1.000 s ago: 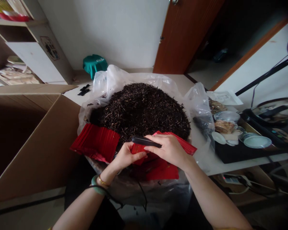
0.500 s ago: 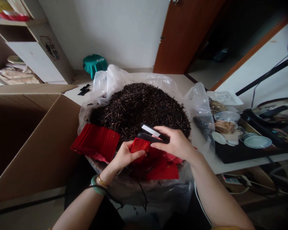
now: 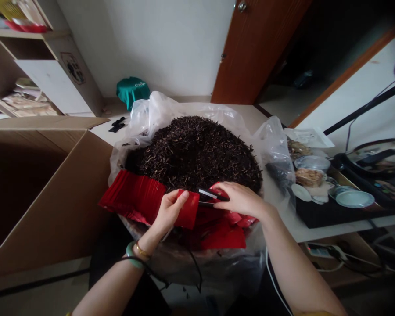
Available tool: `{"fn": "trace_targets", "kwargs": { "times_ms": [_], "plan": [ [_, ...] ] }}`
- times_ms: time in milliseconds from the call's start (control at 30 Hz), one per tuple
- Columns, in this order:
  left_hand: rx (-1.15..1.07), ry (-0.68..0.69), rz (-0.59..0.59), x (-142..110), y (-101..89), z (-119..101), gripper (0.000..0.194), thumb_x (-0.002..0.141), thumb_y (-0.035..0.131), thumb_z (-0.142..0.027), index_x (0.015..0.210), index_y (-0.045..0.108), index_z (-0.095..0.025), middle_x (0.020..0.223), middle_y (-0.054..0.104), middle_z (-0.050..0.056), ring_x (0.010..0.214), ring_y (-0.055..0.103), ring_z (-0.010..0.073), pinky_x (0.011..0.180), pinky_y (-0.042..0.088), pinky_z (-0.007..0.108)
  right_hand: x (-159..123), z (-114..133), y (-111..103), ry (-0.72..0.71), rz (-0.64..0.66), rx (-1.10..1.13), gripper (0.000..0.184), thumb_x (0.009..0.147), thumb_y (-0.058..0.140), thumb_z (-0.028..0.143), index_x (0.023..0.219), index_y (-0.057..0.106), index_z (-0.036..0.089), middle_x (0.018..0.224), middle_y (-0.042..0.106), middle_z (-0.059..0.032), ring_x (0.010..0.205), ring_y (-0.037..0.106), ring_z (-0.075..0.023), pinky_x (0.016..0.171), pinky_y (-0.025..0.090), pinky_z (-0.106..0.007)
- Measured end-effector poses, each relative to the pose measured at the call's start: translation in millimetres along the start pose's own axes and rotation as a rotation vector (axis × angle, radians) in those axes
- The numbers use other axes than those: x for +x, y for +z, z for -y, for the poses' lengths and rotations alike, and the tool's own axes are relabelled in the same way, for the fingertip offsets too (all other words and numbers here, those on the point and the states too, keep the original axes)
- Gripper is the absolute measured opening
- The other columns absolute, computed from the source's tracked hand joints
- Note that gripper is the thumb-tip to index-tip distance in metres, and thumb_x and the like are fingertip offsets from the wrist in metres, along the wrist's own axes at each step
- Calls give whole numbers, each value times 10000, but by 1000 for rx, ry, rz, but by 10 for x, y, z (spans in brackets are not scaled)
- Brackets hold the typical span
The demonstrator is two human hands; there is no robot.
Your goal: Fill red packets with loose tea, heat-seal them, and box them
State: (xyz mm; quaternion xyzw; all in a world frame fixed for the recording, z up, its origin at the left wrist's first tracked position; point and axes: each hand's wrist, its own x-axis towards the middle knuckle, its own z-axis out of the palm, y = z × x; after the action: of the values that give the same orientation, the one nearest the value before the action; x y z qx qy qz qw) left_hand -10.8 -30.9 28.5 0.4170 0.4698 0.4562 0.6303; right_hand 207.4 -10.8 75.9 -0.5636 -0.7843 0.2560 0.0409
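Observation:
My left hand (image 3: 169, 210) is closed, its thumb and fingers pinching a small flat red packet (image 3: 189, 213). Held in my right hand (image 3: 238, 198) is a black stapler (image 3: 213, 196) with a pale strip along its upper arm; its jaws are apart and face the packet's right edge. Whether the jaws touch the packet I cannot tell. Both hands are over the near side of a big heap of dark dried leaves, like loose tea (image 3: 197, 149). A tight row of red packets (image 3: 133, 195) leans left of my left hand, and more red packets (image 3: 225, 235) lie below the stapler.
Clear plastic sheeting (image 3: 273, 140) surrounds the leaf heap. A large open cardboard box (image 3: 62, 193) stands to the left. At right, a plastic tub (image 3: 311, 171), a pale dish (image 3: 354, 198) and a black appliance (image 3: 371, 171) sit on the table. A cord loops near my left forearm.
My hands have drawn slightly apart. The red packet has come away from the stapler's jaws and turned its flat face up, while the stapler has tilted and moved lower.

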Motion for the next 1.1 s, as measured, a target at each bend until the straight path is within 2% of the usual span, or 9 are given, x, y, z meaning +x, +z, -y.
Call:
{"fn": "trace_targets", "kwargs": {
  "times_ms": [67,133,233,333,467,733,900,1000,1100],
  "plan": [
    [75,51,-11,-5,-4,16,532,658,677,-644,598,586,-123,515,532,-20,470,450,72,443,343,183,-17,111,14,-49,-95,214,269,823,619,398,1023,635,219,989,703,-39,877,650,-190,756,483,-286],
    [131,104,4,-18,1,11,484,688,680,-593,594,598,-124,543,541,-15,508,457,82,477,354,192,-31,250,56,-103,-164,396,226,855,582,406,941,646,207,887,708,-21,762,652,-155,661,490,-251],
    [178,170,12,-41,15,-16,361,727,688,-488,680,667,-131,657,630,21,606,531,120,564,416,216,-31,417,151,-164,-246,458,142,819,637,335,778,643,199,734,694,5,661,635,-138,596,476,-232],
    [197,192,-10,-54,19,-29,273,726,699,-415,753,708,-143,751,693,50,684,588,156,637,456,236,-14,470,222,-163,-294,455,118,808,640,266,712,630,199,674,683,12,626,627,-135,589,477,-236],
    [204,207,-30,-68,13,-5,263,739,678,-407,721,703,-145,695,680,32,644,573,145,616,454,228,7,461,266,-164,-275,537,69,782,645,252,745,614,201,701,677,10,637,627,-134,591,495,-238],
    [331,312,-29,-89,-11,-2,396,793,587,-465,551,572,-152,513,478,-23,513,390,92,493,332,208,-16,510,321,-181,-260,651,70,777,620,235,798,559,207,677,611,27,644,601,-123,605,506,-243],
    [367,370,-57,-112,0,-32,436,821,545,-460,512,516,-154,482,416,-35,487,339,80,464,284,209,-21,525,343,-166,-232,748,155,797,612,339,859,569,204,728,628,1,618,619,-130,539,529,-240],
    [360,428,-149,-172,-48,-101,384,826,556,-417,552,567,-148,490,458,-33,482,368,78,459,292,209,-61,519,315,-180,-233,779,243,810,607,417,911,597,197,785,666,-34,662,659,-156,564,561,-259],
    [331,538,-420,-275,-307,-292,364,786,629,-374,511,544,-151,462,443,-39,462,372,75,438,289,212,-139,478,235,-203,-260,691,298,792,639,472,911,637,199,815,694,-61,730,679,-191,596,569,-270]
  ]
}}
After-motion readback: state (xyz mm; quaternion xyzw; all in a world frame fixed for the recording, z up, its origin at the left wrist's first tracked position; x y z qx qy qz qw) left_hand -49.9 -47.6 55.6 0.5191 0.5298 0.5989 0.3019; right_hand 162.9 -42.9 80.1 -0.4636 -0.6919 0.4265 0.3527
